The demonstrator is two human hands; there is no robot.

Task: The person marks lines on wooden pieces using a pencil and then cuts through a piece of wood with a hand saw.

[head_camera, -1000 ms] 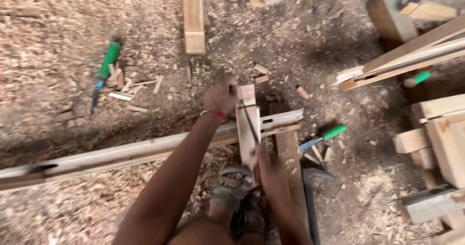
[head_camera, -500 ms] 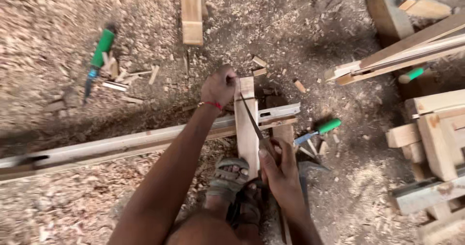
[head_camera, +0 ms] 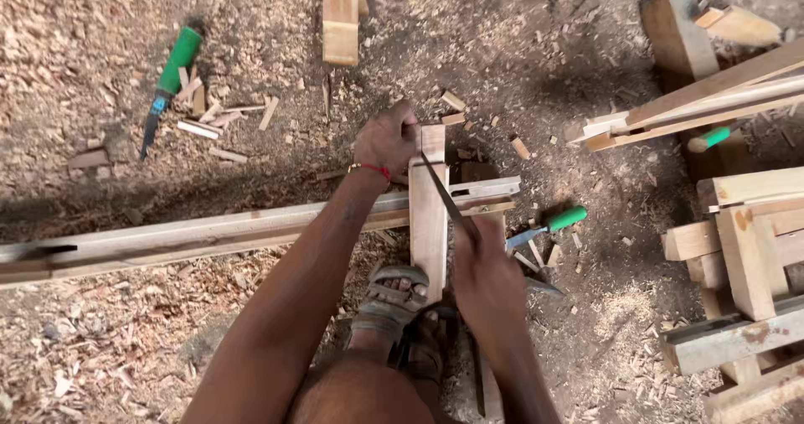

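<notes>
My left hand [head_camera: 387, 139] grips the far end of a short pale wooden board [head_camera: 429, 231]. The board lies crosswise over a long wooden beam [head_camera: 193, 235] on the ground. My right hand [head_camera: 486, 277] is shut on a thin dark metal blade [head_camera: 444, 196], a file or small saw. It slants across the board's right edge, and its tip comes close to my left hand. My sandalled foot [head_camera: 389, 302] presses on the near end of the board.
A green-handled chisel [head_camera: 172, 72] lies at the upper left among offcuts, and a second chisel [head_camera: 553, 224] lies right of the board. A plank [head_camera: 340, 13] lies at the top, long slats [head_camera: 703, 110] at the upper right, stacked wooden frames [head_camera: 745, 248] at the right. Shavings cover the ground.
My right hand has pushed the blade forward along the board's edge, toward my left hand. My left hand and foot have kept their hold on the board.
</notes>
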